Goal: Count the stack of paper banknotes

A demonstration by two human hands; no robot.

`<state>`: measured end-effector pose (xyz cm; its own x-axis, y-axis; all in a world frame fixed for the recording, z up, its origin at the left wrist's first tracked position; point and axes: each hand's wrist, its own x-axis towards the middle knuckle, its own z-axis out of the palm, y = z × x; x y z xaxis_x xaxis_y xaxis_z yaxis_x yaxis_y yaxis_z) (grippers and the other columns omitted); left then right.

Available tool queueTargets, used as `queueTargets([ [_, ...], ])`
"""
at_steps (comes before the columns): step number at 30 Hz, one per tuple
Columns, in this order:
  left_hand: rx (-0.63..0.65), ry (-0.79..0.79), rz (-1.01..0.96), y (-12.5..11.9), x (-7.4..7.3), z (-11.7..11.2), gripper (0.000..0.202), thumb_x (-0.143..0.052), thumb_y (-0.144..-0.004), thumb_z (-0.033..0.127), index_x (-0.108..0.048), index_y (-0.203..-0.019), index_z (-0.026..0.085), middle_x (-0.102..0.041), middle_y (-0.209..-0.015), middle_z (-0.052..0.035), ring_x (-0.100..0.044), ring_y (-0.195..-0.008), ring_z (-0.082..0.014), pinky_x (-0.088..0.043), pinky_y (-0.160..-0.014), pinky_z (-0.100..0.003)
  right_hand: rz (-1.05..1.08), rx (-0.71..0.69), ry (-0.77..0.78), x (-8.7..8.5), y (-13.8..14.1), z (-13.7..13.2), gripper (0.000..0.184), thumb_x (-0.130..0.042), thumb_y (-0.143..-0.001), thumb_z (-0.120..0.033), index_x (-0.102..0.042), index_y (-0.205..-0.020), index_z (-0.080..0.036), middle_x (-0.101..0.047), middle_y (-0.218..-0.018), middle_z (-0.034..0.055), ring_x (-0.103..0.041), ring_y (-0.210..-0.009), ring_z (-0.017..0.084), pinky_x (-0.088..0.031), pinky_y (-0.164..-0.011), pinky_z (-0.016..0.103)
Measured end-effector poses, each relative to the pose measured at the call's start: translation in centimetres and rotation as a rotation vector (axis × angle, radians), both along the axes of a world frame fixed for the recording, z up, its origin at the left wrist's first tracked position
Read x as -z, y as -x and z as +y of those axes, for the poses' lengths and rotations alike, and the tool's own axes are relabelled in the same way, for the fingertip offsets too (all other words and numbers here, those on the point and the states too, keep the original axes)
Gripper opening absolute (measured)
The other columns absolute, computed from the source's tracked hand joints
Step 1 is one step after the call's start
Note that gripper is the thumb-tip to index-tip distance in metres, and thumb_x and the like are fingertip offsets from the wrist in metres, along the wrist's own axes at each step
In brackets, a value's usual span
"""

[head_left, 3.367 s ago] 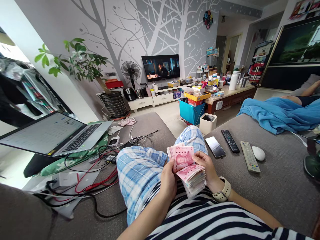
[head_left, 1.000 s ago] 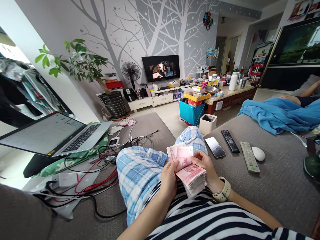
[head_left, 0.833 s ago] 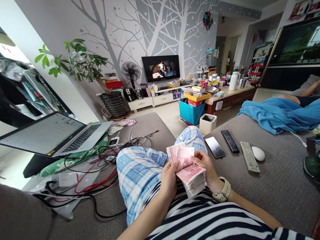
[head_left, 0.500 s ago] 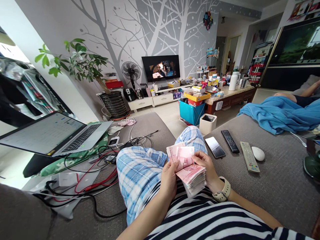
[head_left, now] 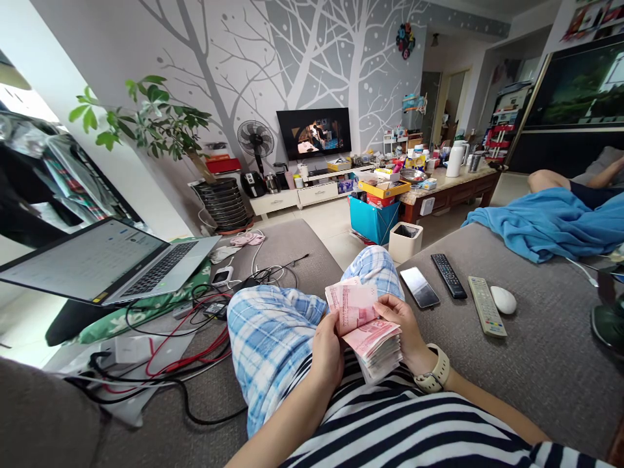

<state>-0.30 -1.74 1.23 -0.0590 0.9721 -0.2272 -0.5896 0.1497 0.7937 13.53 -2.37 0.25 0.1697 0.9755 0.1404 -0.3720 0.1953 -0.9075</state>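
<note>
We see pink banknotes [head_left: 355, 304] held over the lap, between both hands. Left hand [head_left: 327, 354]: fingers [head_left: 332, 324] narrow, pinching the left edge of the upper notes, thumb on top. Right hand [head_left: 408, 331]: fingers narrow too, thumb and forefinger gripping the right edge of the same notes. A thick folded stack [head_left: 377, 351] of notes sits just below, fanned at its lower right edge, against the right palm; we cannot tell which hidden fingers bear it. Right wrist has a pale watch [head_left: 433, 376]. We note blue plaid trousers [head_left: 273, 338] and a striped shirt [head_left: 390, 422]. Right of the knee, on the grey sofa [head_left: 541, 351], we get a phone [head_left: 420, 287], a black remote [head_left: 448, 275], a beige remote [head_left: 487, 306] and, just beside that one, a white mouse [head_left: 504, 299]. On the left we have an open laptop [head_left: 158, 268], tilted, and near it tangled cables [head_left: 195, 354], black, red and white. Farther off, a cream bin [head_left: 406, 242] stands near a blue box [head_left: 373, 222], by the cluttered counter [head_left: 463, 192] with its white jug [head_left: 454, 160]. Far right, we spot another person's bare leg [head_left: 550, 180] beside a blue blanket [head_left: 541, 224].
</note>
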Motion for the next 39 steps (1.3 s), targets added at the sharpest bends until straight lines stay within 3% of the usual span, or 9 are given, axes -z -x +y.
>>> queueTargets([
  [13, 0.008, -0.016, 0.032, 0.11, -0.07, -0.04, 0.024, -0.062, -0.074, 0.026, -0.072, -0.089, 0.010, -0.076, -0.083, -0.0089, -0.069, -0.074, -0.0212, -0.056, -0.073, -0.033, 0.005, -0.020, 0.004, -0.14, 0.04, -0.01, 0.029, -0.078, -0.069, -0.042, -0.062, -0.067, -0.018, -0.053, -0.061, -0.0028, -0.043, -0.057, 0.012, -0.034, -0.056, 0.027],
  [30, 0.007, -0.019, 0.081, 0.07, 0.04, -0.15, 0.018, -0.062, -0.069, 0.023, -0.070, -0.080, 0.012, -0.072, -0.071, -0.0046, -0.063, -0.061, -0.0172, -0.052, -0.062, -0.028, -0.003, -0.032, 0.008, -0.20, 0.02, -0.04, 0.032, -0.079, -0.068, -0.045, -0.061, -0.065, -0.018, -0.052, -0.061, -0.0029, -0.042, -0.058, 0.012, -0.034, -0.056, 0.027],
  [39, 0.049, -0.105, 0.102, 0.13, -0.09, -0.50, 0.019, -0.065, -0.071, 0.027, -0.074, -0.081, 0.014, -0.075, -0.083, -0.0066, -0.067, -0.074, -0.0219, -0.053, -0.073, -0.032, -0.011, -0.033, 0.036, -0.67, 0.23, -0.36, 0.036, -0.078, -0.067, -0.051, -0.059, -0.066, -0.020, -0.049, -0.055, -0.0044, -0.039, -0.050, 0.011, -0.031, -0.050, 0.026],
])
